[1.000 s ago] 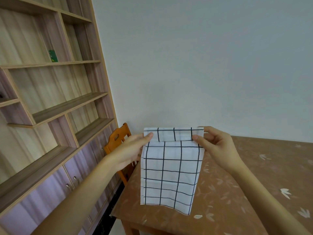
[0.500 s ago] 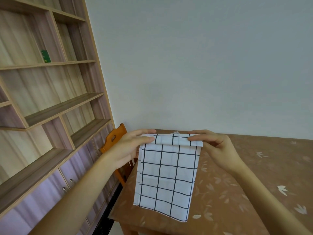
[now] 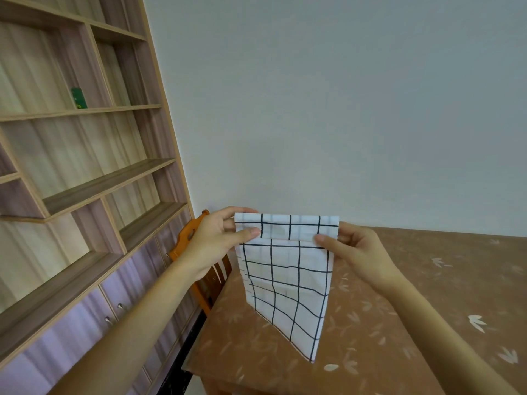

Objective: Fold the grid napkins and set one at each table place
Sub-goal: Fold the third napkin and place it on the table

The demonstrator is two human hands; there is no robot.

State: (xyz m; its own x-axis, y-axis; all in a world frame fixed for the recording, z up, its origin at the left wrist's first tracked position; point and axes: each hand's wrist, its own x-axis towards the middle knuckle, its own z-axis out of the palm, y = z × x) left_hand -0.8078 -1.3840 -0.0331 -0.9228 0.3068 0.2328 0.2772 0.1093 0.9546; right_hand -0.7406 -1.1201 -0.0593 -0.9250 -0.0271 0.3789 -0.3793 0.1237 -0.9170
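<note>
Low in the frame's centre, left hand [image 3: 212, 240] and right hand [image 3: 352, 248] each pinch a top corner of the grid napkin [image 3: 285, 280], keeping its folded band flat above the table [image 3: 427, 280]

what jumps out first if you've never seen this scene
The white grid napkin, its top edge folded over, hangs mid-frame, pinched at its upper corners by the left hand and right hand. Behind it lies a brown leaf-patterned table, with an orange chair at its left end. A tall wooden shelf unit fills the left side.
</note>
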